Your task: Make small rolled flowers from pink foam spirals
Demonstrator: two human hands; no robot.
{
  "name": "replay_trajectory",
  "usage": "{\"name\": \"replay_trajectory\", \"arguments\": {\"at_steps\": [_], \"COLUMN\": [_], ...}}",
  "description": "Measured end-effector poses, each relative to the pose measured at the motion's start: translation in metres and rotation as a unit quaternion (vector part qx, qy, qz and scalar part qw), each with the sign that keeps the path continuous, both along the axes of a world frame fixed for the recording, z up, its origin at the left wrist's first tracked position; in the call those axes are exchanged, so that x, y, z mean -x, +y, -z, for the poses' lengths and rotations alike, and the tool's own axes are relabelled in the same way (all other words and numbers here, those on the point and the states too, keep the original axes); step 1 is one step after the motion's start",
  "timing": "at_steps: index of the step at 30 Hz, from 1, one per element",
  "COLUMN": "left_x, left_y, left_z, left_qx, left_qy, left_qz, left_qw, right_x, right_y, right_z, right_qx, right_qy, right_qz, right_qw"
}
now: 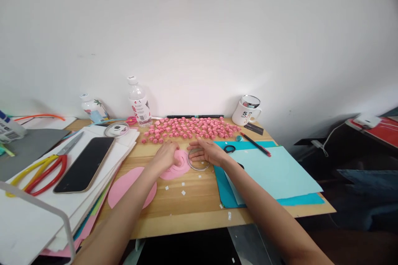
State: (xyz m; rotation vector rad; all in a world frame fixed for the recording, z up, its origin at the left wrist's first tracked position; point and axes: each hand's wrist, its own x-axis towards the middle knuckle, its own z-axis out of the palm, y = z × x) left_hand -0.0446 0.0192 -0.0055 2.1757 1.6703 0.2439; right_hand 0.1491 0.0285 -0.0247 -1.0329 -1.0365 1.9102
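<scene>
My left hand [167,155] rests with bent fingers at a pink paper circle [177,169], which has a curved spiral cut in it. Its fingers look closed on the paper's upper left part, though the fingertips are partly hidden. To the right, my right hand [209,152] has its fingers stretched out toward the left. A thin greyish ring [199,169], perhaps a tape roll, lies under and around those fingers; I see no firm grip on it. Another pink paper circle [132,182] lies partly behind my left forearm. Many small rolled pink paper roses [192,127] spread beyond both hands.
Left: paper stack [90,211], phone [85,165], scissors [59,161], tape roll [117,129], water bottle [139,103]. Right: turquoise sheets [273,174], small black scissors [230,148], pen [256,145], mug [244,114]. White scraps [183,193] dot the wooden table [192,215]. A wall stands behind.
</scene>
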Motion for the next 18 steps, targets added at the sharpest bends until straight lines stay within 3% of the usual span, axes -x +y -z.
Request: {"name": "replay_trajectory", "arguments": {"at_steps": [8, 18], "left_x": [0.007, 0.015], "left_y": [-0.002, -0.004], "left_z": [-0.001, -0.002], "left_qx": [-0.03, -0.077], "left_qy": [-0.031, -0.061], "left_qz": [-0.017, -0.042], "left_qw": [0.999, 0.994], "right_x": [0.003, -0.003], "right_y": [-0.001, 0.011], "right_z": [-0.011, -0.016], "right_qx": [-0.053, -0.036], "right_qy": [-0.103, -0.085], "right_qz": [-0.013, -0.039], "right_qw": [0.993, 0.995]}}
